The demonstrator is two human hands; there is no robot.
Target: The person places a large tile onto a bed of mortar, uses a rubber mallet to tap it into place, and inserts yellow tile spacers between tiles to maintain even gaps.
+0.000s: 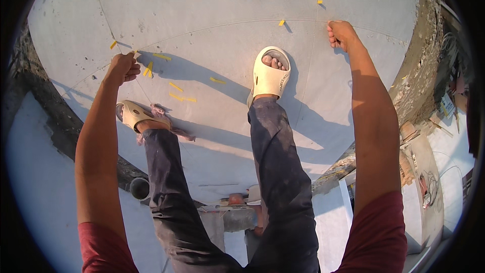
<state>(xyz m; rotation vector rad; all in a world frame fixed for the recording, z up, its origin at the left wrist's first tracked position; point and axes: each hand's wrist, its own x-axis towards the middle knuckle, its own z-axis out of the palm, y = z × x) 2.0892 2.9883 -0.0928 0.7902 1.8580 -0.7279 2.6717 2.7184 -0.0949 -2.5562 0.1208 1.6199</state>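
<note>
- The left hand (123, 68) sits at about nine o'clock in the view, fingers curled in tight, pinching the end of a thin string (202, 24) against the tile (212, 0).
- A small yellow piece shows just at the knuckles of that hand, at its one o'clock; whether the hand grips it too, I cannot tell.
- The right hand (341, 34) is at about one o'clock, also clenched, fingers folded under, pressing on the tile where the string's other end seems to reach.
- The string runs as a faint curved line between the two hands, passing above the feet; it lies flat on the tile.
- Yellow spacers (176, 87) lie scattered on the tile: several just at three to four o'clock of the left hand, one (281, 22) near the string at nine o'clock of the right hand, one more higher up at eleven o'clock of the right hand.
- The right sandal (271, 73) stands on the tile between the hands, toes pointing to twelve o'clock.
- The left sandal (132, 114) is at six o'clock of the left hand, with a frayed pinkish rag (160, 112) touching it.
- Dark trousers (275, 172) cover both legs, running down to six o'clock.
- Red sleeves (379, 232) show at the lower edge on both arms.
- Rough mortar and rubble (422, 60) line the tile's edge at three o'clock.
- A dark pipe opening (139, 188) sits at seven o'clock, below the left leg.
</note>
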